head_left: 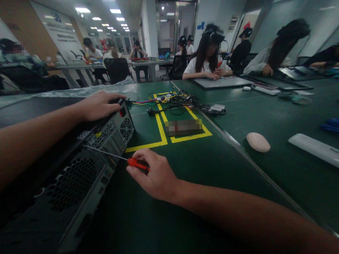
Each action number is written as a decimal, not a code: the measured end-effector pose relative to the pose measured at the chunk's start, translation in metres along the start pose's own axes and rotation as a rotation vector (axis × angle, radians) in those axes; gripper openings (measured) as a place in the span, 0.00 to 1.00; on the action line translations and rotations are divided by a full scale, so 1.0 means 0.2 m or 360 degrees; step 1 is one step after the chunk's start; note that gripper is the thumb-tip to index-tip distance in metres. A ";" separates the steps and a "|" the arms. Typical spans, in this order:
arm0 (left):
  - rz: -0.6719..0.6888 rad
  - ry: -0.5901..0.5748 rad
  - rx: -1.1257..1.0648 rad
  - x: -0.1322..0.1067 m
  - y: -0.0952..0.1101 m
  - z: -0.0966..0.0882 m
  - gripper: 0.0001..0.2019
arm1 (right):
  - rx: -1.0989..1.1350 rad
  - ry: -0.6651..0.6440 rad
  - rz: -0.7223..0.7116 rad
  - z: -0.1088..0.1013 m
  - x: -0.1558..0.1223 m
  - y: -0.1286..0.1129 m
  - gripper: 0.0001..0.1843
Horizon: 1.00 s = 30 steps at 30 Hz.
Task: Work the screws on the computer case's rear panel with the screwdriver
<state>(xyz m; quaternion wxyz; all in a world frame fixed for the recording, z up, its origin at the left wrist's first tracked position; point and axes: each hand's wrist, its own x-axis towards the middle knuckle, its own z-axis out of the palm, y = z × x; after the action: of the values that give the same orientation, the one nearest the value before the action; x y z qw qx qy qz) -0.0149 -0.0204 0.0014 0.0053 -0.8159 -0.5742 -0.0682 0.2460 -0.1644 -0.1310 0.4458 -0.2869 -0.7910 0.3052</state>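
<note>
A black desktop computer case [74,180] lies at the left, its grey back panel with round vents and ports turned toward the right. My left hand [102,104] rests on top of the case at its far corner, fingers stretched out over the edge. In my right hand [158,176] is a screwdriver [135,163] with a red-orange handle, held between thumb and fingers. Its long thin shaft points left, and the tip reaches the upper edge of the back panel. Whether a screw sits under the tip is too small to tell.
Tangled cables [182,101] lie beyond the case near yellow tape [161,131] on the green table [189,160]. A blurred-out block [184,127] sits inside the tape. At right are a pale mouse [258,142] and a white bar [325,153]. Across the table, a person [207,58] works at a flat panel.
</note>
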 end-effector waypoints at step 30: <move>-0.0021 0.0005 0.0015 0.00 0.02 0.00 0.41 | -0.0045 -0.0018 -0.0057 -0.01 0.00 -0.01 0.16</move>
<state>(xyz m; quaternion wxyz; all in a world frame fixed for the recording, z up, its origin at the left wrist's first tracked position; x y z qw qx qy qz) -0.0122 -0.0224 0.0010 0.0095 -0.8118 -0.5800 -0.0669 0.2465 -0.1649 -0.1280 0.4428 -0.2773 -0.8027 0.2876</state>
